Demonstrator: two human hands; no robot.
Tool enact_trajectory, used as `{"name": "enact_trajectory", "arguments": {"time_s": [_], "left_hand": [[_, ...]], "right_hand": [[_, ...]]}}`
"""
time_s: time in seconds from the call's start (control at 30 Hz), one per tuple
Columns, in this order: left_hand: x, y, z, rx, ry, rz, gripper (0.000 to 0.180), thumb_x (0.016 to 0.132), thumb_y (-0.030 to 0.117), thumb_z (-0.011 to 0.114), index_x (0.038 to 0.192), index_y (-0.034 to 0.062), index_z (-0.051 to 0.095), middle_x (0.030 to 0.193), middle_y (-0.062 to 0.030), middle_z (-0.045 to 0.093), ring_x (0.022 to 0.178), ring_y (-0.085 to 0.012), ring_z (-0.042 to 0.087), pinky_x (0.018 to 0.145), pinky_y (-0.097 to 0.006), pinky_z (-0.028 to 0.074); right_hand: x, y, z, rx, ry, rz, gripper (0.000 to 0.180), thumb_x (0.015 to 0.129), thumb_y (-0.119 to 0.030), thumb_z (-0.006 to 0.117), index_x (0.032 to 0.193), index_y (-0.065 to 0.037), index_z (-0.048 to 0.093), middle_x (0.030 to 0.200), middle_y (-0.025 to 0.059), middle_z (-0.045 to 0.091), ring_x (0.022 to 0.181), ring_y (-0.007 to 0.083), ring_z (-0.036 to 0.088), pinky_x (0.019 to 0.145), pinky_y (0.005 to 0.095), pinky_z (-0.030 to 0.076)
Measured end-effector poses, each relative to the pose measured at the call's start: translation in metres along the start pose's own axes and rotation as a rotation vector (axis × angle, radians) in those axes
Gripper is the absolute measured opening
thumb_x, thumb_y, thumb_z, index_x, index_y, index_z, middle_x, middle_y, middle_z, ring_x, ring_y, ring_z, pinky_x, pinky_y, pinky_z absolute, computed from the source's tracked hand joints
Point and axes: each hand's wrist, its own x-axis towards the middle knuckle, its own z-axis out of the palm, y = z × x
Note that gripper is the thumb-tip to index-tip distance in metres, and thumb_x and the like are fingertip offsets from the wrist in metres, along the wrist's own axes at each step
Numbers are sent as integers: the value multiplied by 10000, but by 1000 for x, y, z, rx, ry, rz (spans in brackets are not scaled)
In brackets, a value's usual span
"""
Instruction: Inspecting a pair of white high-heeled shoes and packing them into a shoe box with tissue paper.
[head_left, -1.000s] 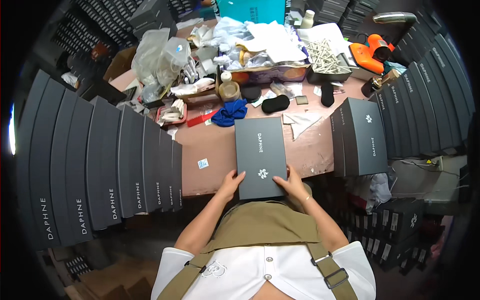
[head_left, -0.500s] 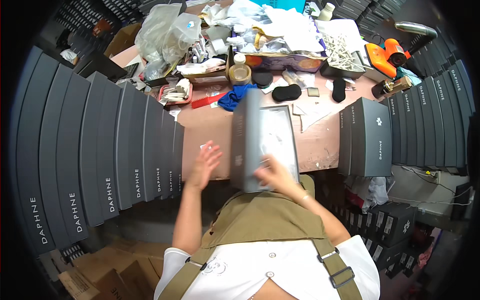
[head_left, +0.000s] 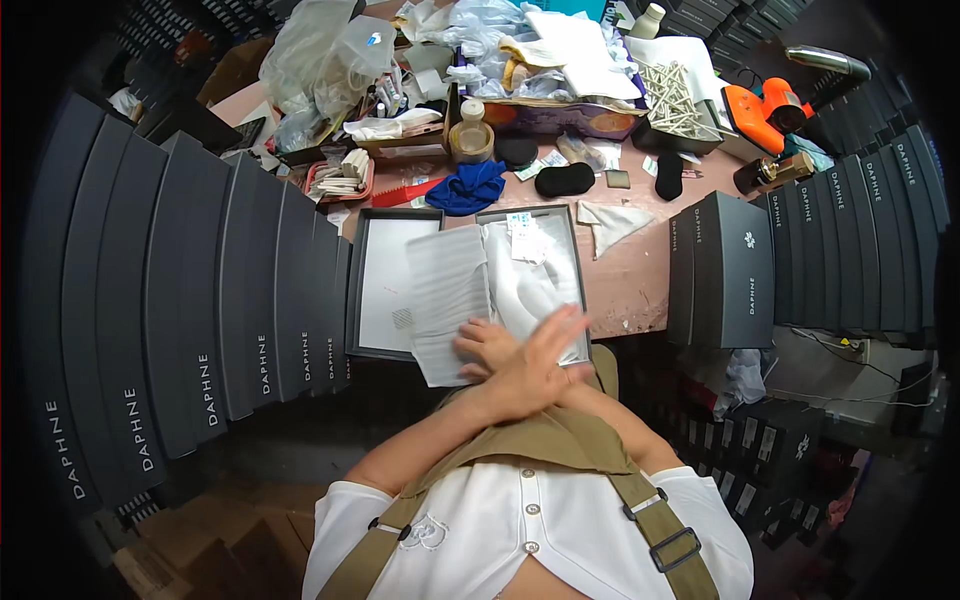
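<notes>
A dark grey shoebox [head_left: 583, 290] lies uncovered on the pink table before me, lined with white paper. Pale curved shapes inside, perhaps shoes, are partly covered, and a small printed packet [head_left: 522, 238] lies at the far end. To its left rests the lid [head_left: 378, 270], inner side up. A sheet of white tissue paper [head_left: 445, 290] is folded out over the lid's right part. My forearms cross. My left hand [head_left: 540, 365] is over the box's near end, open, fingers stretched. Reaching left beneath it, my right hand [head_left: 487, 345] has its fingers spread against the tissue paper.
Upright grey shoeboxes line the left [head_left: 190, 300] and right [head_left: 725, 270]. Farther back are a blue cloth [head_left: 466, 188], a red comb [head_left: 405, 193], a bottle [head_left: 472, 135], black oval pads [head_left: 565, 180], a white cloth [head_left: 615, 225], a box of white sticks [head_left: 680, 105] and an orange tool [head_left: 760, 115].
The lid has gone from upright above the box to lying flat on its left. Tissue paper is now folded out leftward. My left hand moved right and my right hand left, crossing.
</notes>
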Motion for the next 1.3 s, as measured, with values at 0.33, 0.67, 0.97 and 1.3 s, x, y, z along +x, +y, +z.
{"name": "enact_trajectory", "arguments": {"time_s": [0.33, 0.67, 0.97, 1.3], "left_hand": [[-27, -183, 38, -56, 470, -549, 640, 964, 251, 495, 1466, -8, 193, 1480, -231, 279, 1373, -296, 285, 1097, -366, 270], [-50, -110, -40, -738, 494, -309, 970, 866, 500, 609, 1498, 37, 37, 1543, -209, 106, 1429, -303, 145, 1126, -436, 185], [-30, -57, -14, -976, 746, -458, 409, 902, 144, 622, 1256, -8, 483, 1172, -87, 575, 1049, -174, 564, 888, -315, 472], [-41, -95, -45, -1373, 568, -506, 554, 1001, 485, 311, 1348, 69, 427, 1291, -130, 520, 1114, -252, 565, 952, -381, 473]], "right_hand": [[-20, 62, -9, -189, -67, 623, 645, 796, -244, 677, 1303, 47, 405, 1038, 253, 600, 991, 386, 579, 856, 435, 478], [8, 23, -160, 1151, -381, 816, 468, 876, -200, 640, 1275, 11, 518, 1080, 54, 632, 941, 100, 582, 826, 257, 473], [43, -21, -86, 773, -28, 640, 523, 919, -207, 605, 1355, 5, 410, 1227, 107, 542, 1078, 155, 513, 924, 293, 424], [65, -47, -53, -69, 98, 23, 166, 804, -165, 668, 957, -107, 645, 1371, 84, 476, 1348, 369, 308, 1041, 648, 176]]}}
